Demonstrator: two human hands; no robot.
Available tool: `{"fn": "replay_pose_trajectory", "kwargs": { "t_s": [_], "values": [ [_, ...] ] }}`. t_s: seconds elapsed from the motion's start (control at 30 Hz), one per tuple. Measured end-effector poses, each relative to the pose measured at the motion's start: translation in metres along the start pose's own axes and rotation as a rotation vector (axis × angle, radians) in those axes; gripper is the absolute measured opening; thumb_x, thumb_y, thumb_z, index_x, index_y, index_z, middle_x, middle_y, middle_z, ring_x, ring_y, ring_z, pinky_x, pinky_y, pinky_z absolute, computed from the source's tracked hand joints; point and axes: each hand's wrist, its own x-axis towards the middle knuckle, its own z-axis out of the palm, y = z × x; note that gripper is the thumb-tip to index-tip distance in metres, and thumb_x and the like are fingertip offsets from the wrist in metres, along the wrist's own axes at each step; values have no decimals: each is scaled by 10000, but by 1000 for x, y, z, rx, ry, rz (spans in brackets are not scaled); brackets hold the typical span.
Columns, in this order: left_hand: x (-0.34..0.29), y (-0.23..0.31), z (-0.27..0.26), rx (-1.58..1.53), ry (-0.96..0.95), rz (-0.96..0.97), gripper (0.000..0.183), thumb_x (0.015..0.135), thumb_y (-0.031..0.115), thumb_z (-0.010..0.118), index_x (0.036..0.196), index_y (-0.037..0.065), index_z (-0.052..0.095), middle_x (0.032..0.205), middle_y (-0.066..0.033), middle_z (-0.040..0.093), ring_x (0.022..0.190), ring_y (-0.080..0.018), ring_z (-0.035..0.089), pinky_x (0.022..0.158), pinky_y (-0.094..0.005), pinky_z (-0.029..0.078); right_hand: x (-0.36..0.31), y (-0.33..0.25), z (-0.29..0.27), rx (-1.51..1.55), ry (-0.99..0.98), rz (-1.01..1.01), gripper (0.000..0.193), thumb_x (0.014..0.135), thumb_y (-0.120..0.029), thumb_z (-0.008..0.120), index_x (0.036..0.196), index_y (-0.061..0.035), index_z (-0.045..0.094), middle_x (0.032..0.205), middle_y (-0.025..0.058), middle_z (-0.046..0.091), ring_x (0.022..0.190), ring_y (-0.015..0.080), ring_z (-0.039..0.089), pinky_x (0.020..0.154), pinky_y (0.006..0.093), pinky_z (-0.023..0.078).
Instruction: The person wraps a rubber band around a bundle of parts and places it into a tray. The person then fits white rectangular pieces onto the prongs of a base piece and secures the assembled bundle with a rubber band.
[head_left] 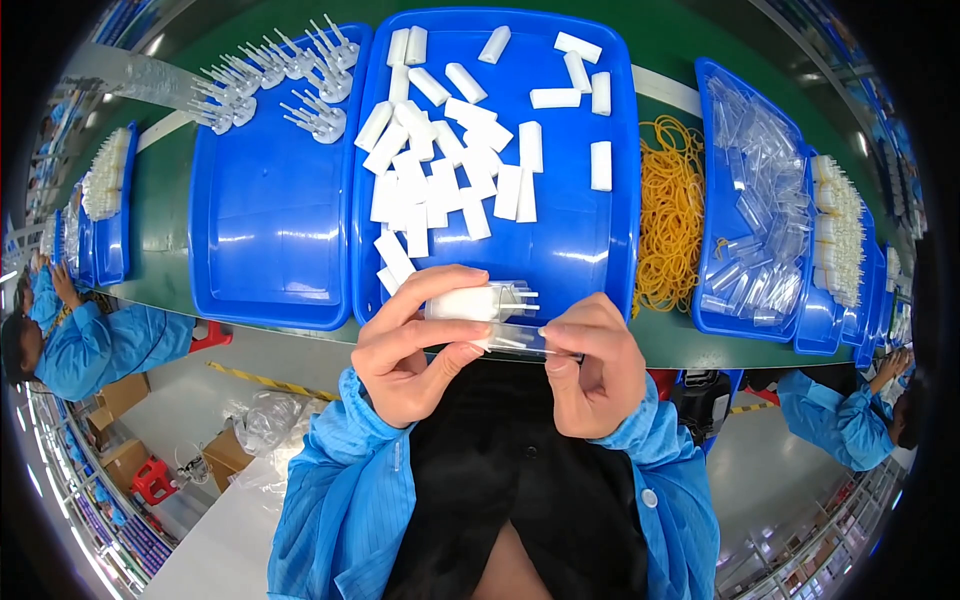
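Above the near edge of the middle blue tray (620, 230), my left hand (405, 350) is closed around a white plastic piece (462, 303) with thin white prongs pointing right. A clear plastic sleeve covers its prong end. Just below, a second clear sleeve (518, 340) spans both hands, with white prongs visible inside. My right hand (598, 372) pinches this sleeve's right end between thumb and fingers. My left fingers partly hide its left end. Many similar white pieces (412, 185) lie loose in the middle tray, mostly heaped on its left half.
A blue tray (265, 235) at left bears white pronged parts (325, 70) along its far side. Yellow rubber bands (670, 215) lie right of the middle tray. Farther right, a blue tray holds clear sleeves (760, 190), beside bundled white parts (838, 230). People in blue work at both sides.
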Motion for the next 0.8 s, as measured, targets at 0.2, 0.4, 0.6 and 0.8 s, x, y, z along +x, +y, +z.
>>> {"fn": "replay_pose_trajectory", "kwargs": {
  "t_s": [0.2,0.4,0.6,0.8],
  "values": [
    [-1,0,-1,-25,2,1,195,694,-52,716,877,-10,663,1111,-225,576,1029,-341,563,858,-401,473,-3,1,4,288,23,225,203,778,9,645,962,-17,562,772,82,578,600,156,477,557,255,392],
    [1,-1,-2,-36,-21,53,192,682,-59,721,852,-6,650,1092,-228,583,1015,-342,572,843,-405,480,1,-2,2,133,4,112,204,777,20,632,965,-21,562,766,85,583,598,164,484,565,252,397],
    [1,-2,-2,-31,-22,87,209,667,-69,721,852,-7,648,1088,-232,582,1015,-348,572,836,-414,482,2,-1,1,121,-12,103,209,779,18,631,973,-21,563,764,82,580,604,161,483,572,252,397],
    [0,1,-1,-21,5,76,220,665,-86,706,858,-7,638,1095,-239,576,1011,-353,575,834,-410,484,1,1,0,343,-34,242,196,785,33,614,969,-13,564,751,71,565,626,144,476,576,247,392]
  ]
}}
